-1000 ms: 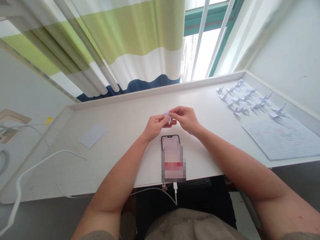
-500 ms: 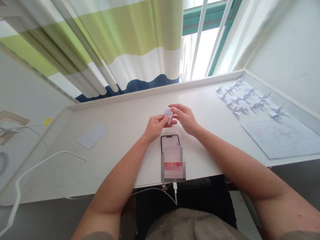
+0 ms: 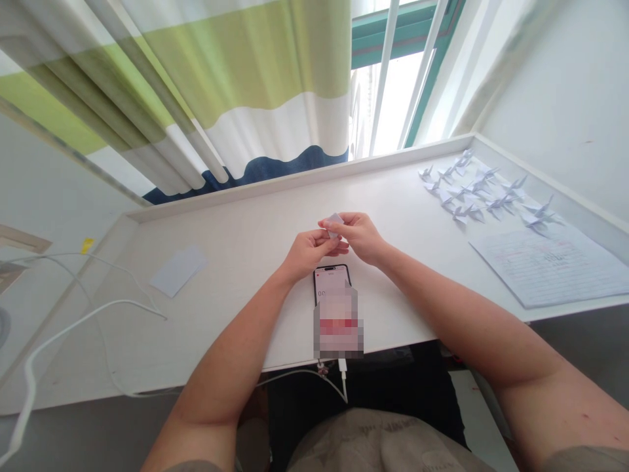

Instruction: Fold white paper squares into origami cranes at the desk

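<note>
A striped curtain (image 3: pixel 196 85) in green, white and navy is hung across much of the view, and a green-framed window (image 3: pixel 393 78) is seen beside it. Below them a white desk (image 3: pixel 236 262) is set, bordered by a raised lip along its far and right sides. Toward its right end, many paper cranes (image 3: pixel 472 193) are laid out in loose rows, and a lined sheet (image 3: pixel 550 265) is placed just below them, its writing too small to be read. A white cable (image 3: pixel 88 314) is trailed across the left part of the desk, and a blank paper slip (image 3: pixel 177 271) is lying near it. A phone (image 3: pixel 330 278) is placed at the near edge, its screen partly blurred out, with a charging plug (image 3: pixel 343 373) hanging below that edge. Just above the phone, the left hand (image 3: pixel 309 254) and right hand (image 3: pixel 358 236) are held close together, both closed in a pinch. A small folded paper (image 3: pixel 335 218) is gripped between them at the fingertips, mostly hidden by the fingers, and is held up over the desk.
</note>
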The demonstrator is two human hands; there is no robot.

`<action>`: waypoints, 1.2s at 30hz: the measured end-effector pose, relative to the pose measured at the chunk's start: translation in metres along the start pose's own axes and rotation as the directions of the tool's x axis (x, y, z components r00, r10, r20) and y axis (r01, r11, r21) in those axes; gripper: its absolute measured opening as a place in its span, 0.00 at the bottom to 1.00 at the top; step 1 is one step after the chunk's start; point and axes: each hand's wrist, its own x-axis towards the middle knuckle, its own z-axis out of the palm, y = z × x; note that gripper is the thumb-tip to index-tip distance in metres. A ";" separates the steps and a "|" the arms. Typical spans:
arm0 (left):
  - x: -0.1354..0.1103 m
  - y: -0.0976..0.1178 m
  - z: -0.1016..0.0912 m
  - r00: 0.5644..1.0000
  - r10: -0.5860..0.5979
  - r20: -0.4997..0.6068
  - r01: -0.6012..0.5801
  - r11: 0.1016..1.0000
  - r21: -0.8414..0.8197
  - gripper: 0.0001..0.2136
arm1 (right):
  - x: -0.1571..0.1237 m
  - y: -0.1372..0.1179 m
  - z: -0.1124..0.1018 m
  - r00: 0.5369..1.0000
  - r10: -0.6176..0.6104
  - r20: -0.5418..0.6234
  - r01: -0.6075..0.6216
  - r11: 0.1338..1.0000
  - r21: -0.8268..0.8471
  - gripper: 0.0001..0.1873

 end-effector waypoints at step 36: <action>0.002 0.002 0.002 0.999 0.052 -0.012 -0.053 0.989 -0.136 0.23 | -0.002 -0.003 0.005 1.000 -0.011 -0.004 0.012 0.996 0.089 0.17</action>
